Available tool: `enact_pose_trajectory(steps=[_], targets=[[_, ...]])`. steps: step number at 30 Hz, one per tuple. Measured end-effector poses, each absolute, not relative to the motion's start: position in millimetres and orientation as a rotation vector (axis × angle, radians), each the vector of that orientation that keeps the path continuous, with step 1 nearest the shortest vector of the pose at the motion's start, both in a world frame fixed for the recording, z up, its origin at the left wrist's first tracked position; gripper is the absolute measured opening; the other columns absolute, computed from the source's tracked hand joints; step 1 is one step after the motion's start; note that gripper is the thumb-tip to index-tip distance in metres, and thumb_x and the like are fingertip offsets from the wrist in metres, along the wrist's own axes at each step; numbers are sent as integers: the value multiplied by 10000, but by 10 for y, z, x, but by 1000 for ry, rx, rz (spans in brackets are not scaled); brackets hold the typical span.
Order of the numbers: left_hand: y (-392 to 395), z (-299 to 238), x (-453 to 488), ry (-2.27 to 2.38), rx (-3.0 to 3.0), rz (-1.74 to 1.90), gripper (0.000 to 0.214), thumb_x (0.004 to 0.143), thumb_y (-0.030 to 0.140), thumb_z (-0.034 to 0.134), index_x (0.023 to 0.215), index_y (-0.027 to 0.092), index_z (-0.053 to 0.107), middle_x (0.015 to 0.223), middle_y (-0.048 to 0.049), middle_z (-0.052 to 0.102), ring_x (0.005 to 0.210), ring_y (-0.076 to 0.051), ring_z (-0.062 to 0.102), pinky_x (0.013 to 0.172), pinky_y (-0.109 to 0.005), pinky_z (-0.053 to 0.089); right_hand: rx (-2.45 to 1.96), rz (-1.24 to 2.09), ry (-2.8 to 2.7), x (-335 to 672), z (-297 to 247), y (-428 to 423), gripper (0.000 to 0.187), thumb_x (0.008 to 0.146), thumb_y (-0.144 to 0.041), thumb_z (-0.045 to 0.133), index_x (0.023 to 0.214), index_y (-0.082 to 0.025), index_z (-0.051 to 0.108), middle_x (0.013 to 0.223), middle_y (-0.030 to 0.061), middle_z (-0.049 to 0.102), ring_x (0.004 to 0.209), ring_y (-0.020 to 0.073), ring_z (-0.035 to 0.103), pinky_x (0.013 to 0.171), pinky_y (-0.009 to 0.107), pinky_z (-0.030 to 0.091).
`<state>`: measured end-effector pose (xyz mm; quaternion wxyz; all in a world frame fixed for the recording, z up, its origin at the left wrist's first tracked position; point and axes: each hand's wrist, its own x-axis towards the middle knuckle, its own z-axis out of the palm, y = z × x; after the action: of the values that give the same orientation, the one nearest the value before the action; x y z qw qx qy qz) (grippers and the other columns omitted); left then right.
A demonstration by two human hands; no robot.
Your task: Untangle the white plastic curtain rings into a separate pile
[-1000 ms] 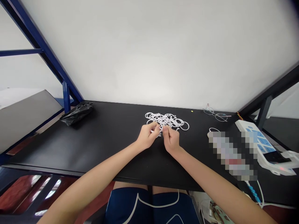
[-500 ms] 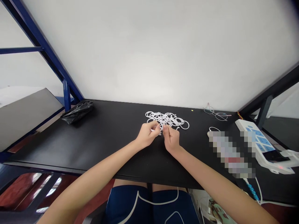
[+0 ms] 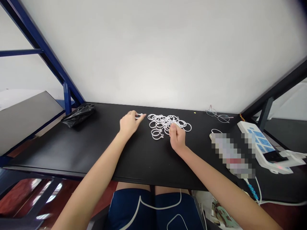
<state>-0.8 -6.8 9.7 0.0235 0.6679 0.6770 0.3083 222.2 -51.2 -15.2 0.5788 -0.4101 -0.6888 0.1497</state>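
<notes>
A tangle of white curtain rings (image 3: 160, 119), thin loops with small eyelets, lies spread on the black tabletop (image 3: 100, 140). My left hand (image 3: 129, 124) is to the left of this heap, with one white curtain ring (image 3: 138, 116) between its thumb and fingers. Over the heap's front right part, my right hand (image 3: 177, 137) is closed in a fist, thumb up. White loops show just behind its fingertips, but what it grips is hidden. Two overlapping rings (image 3: 157, 134) lie at the front of the heap, left of my right hand.
A crumpled black plastic bag (image 3: 78, 115) lies at the far left. Eyeglasses (image 3: 218, 115) rest at the back right. Nearer stand a blurred-out object (image 3: 231, 156) with a cable and a white power strip (image 3: 263, 145) with plugs. A white wall (image 3: 153, 57) rises behind.
My hands, together at the front of the heap before, are now apart. The left has moved left and away with a curtain ring; the right has moved slightly right.
</notes>
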Motion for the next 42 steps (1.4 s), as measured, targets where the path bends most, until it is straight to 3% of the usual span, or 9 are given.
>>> enact_pose_trajectory(steps=[5,12,18,25,28,33,37,42], targets=[[55,25,-373,2475,1964,620,501,917,585,432,1052,139,616,1084,-175,651,991,-343,622,770,-378,476,-970,365,-1609,2215,-138,-502,430,1029,-387,323,632,-224,302,534,-42,329,473,108,321,482,276,268],[39,-31,-406,2547,1982,337,453,933,443,418,1154,102,619,1210,-231,570,1130,-392,498,807,-433,472,-983,400,-1617,2212,-149,-509,419,1021,-372,352,636,-227,274,534,-50,314,468,104,309,476,274,264],[66,-77,-398,2553,2020,265,464,919,428,398,1122,97,652,1192,-229,586,1119,-391,486,849,-468,437,-1005,446,-1619,2205,-149,-508,419,1011,-391,377,636,-226,289,532,-52,338,464,100,333,476,267,282],[30,-107,-374,2524,2079,454,416,916,350,408,1190,110,608,1220,-222,589,1137,-396,490,899,-502,401,-1001,489,-1617,2202,-135,-511,397,1004,-435,385,681,-212,450,526,-44,424,444,101,378,462,258,307],[39,-88,-342,2362,2168,715,420,931,363,419,1255,141,568,1271,-189,579,1160,-369,494,940,-489,394,-978,495,-1626,2200,-123,-517,412,1000,-457,388,675,-213,457,518,-44,421,430,101,378,451,260,302],[8,-57,-121,1794,2380,1036,374,958,398,426,1207,170,588,1219,-112,625,1127,-269,541,991,-404,408,-953,467,-1663,2195,-79,-539,426,1001,-447,392,648,-214,442,518,-34,455,439,104,413,480,265,350],[-54,-102,71,1405,2507,1047,334,948,407,472,1127,183,641,1209,-98,632,1132,-237,558,1024,-380,409,-954,465,-1661,2210,-68,-533,386,1003,-408,402,683,-208,485,520,-34,472,431,103,432,468,258,349],[-59,-151,94,1292,2451,886,289,908,417,538,1002,189,688,1075,-80,676,1006,-226,622,938,-361,480,-958,472,-1668,2222,-88,-513,363,1002,-390,408,710,-201,512,522,-36,490,423,99,453,462,250,355]])
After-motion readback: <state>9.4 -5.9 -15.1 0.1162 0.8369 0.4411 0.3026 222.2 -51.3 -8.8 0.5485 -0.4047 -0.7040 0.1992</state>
